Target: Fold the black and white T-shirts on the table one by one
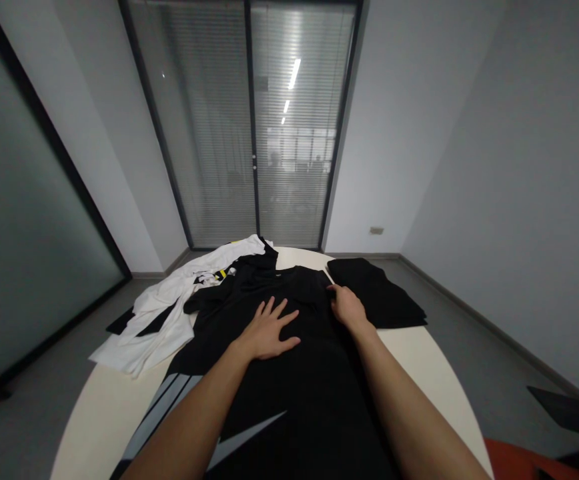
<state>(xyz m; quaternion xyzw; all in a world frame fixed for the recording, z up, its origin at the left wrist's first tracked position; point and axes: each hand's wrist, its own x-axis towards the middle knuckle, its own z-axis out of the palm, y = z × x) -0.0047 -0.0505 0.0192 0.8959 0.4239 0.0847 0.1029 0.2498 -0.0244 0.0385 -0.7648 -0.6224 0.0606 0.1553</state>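
Note:
A black T-shirt (309, 380) with a grey swoosh and grey stripes lies spread on the pale round table, its collar toward the far edge. My left hand (269, 330) rests flat on the chest of the shirt, fingers spread. At the shirt's right shoulder, my right hand (347, 305) has its fingers closed on the black fabric near the sleeve.
White and black clothes (169, 303) lie in a loose heap at the table's left. A folded black garment (374, 293) sits at the back right of the table (434, 387). A red chair seat (514, 460) shows at the lower right.

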